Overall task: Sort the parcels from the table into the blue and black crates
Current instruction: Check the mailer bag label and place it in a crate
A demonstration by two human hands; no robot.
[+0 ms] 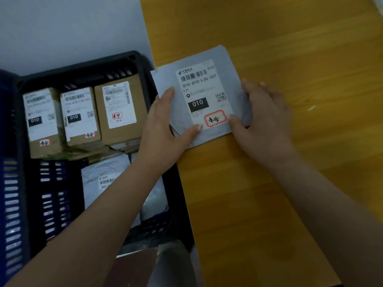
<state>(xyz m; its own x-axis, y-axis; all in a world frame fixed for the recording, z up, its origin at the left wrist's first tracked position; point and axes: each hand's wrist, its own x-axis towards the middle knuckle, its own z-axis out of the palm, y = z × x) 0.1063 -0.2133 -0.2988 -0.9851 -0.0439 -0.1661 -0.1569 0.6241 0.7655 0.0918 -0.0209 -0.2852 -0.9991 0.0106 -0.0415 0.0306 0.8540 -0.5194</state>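
A flat grey mailer parcel (209, 83) lies on the yellow wooden counter (290, 59), at its left edge, with one corner hanging slightly over the black crate (132, 61). Its white shipping label (202, 94) faces up, printed with a barcode, "010-010-L30-551", a black "010" block and a red-bordered sticker with handwriting.

The left hand (165, 129) holds the parcel's left side, thumb pressed on the lower left corner of the label and fingers curled along the parcel's edge. The right hand (263, 117) grips the right side, thumb on the label's lower right corner and fingers wrapped over the parcel's right edge.

Inside the black crate, three cardboard boxes (83, 117) stand side by side along the far wall, labels up, two of them showing "010". Nearer, a grey poly bag (103, 172) lies partly under the left forearm. A blue crate (10, 204) touches the black crate's left side.
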